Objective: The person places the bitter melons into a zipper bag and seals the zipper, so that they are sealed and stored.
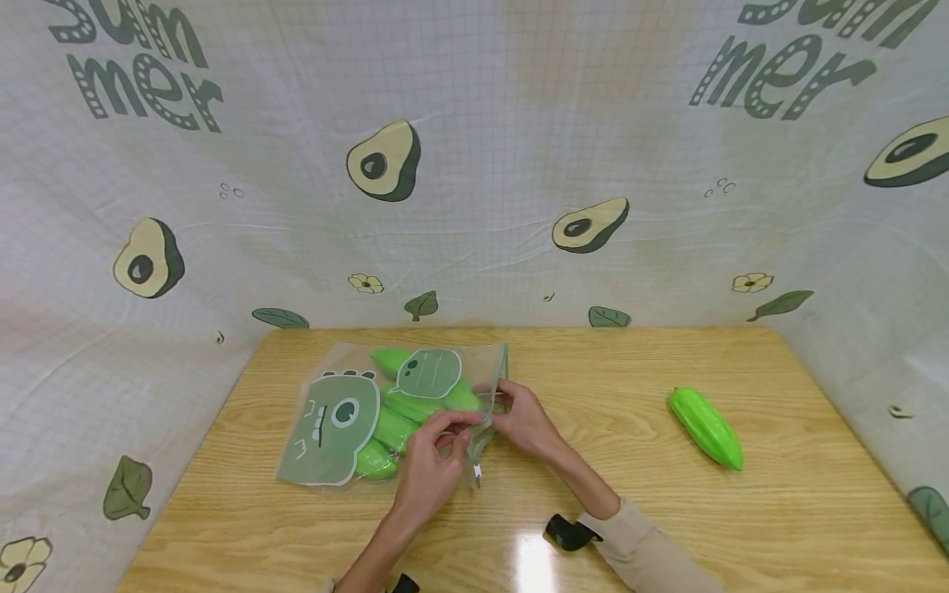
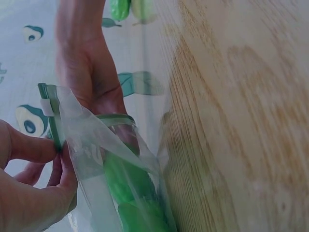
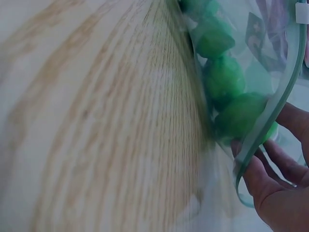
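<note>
A clear zip bag [image 1: 319,461] with a green monster print lies at the left of the table, several green vegetables [image 1: 391,427] inside. At its right-hand mouth, my left hand [image 1: 432,468] pinches the green zip edge [image 2: 54,121] between thumb and fingers, near the white slider [image 2: 47,107]. My right hand [image 1: 528,422] reaches into the mouth from the right. In the right wrist view its fingers [image 3: 258,176] are spread beside the end of the nearest vegetable [image 3: 241,116]; whether they touch it is unclear. The bag partly veils the fingertips.
Another green vegetable [image 1: 706,428] lies alone on the wooden table [image 1: 593,371], to the right of both hands. A pale cloth [image 1: 482,272] with avocado prints stands behind the table and along its sides. A black strap piece [image 1: 569,533] is at the right sleeve.
</note>
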Demonstrator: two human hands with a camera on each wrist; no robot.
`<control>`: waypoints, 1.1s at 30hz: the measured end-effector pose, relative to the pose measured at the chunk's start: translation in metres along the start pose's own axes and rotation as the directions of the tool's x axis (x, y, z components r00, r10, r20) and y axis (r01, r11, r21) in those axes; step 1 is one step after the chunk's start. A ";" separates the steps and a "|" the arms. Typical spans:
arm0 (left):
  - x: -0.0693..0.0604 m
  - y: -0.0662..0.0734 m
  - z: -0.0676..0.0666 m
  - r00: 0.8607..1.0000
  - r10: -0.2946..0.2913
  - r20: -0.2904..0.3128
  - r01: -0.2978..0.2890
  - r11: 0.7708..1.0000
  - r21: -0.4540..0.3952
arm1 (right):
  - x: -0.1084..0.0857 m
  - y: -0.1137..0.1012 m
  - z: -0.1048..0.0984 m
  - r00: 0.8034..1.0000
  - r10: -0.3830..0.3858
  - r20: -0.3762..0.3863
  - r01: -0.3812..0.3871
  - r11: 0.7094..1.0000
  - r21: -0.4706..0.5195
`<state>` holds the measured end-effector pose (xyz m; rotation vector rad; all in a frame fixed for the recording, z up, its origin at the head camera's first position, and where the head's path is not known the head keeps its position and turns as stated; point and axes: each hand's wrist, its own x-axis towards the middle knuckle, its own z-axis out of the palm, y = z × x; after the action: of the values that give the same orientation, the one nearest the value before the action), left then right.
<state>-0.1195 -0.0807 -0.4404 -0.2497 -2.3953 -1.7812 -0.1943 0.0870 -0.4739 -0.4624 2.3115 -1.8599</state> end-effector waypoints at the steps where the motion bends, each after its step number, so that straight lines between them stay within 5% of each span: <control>1: 0.000 0.000 0.000 1.000 0.001 0.001 -0.001 1.000 -0.003 | 0.000 0.000 0.000 1.000 0.001 -0.004 -0.001 1.000 -0.006; 15: -0.001 0.000 0.000 1.000 0.014 0.007 -0.014 1.000 -0.012 | 0.002 -0.003 0.005 0.999 0.036 -0.029 -0.035 0.999 0.039; 22: 0.000 -0.001 0.000 1.000 0.015 0.016 -0.015 1.000 -0.015 | 0.004 0.001 0.006 0.998 -0.045 -0.050 0.046 0.999 0.008; 33: 0.000 -0.001 0.001 0.999 0.032 0.017 -0.031 0.999 -0.036 | 0.008 0.000 0.011 0.997 0.003 -0.079 -0.004 1.000 -0.023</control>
<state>-0.1197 -0.0803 -0.4419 -0.3065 -2.3596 -1.8161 -0.1986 0.0746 -0.4759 -0.3939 2.3847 -1.8854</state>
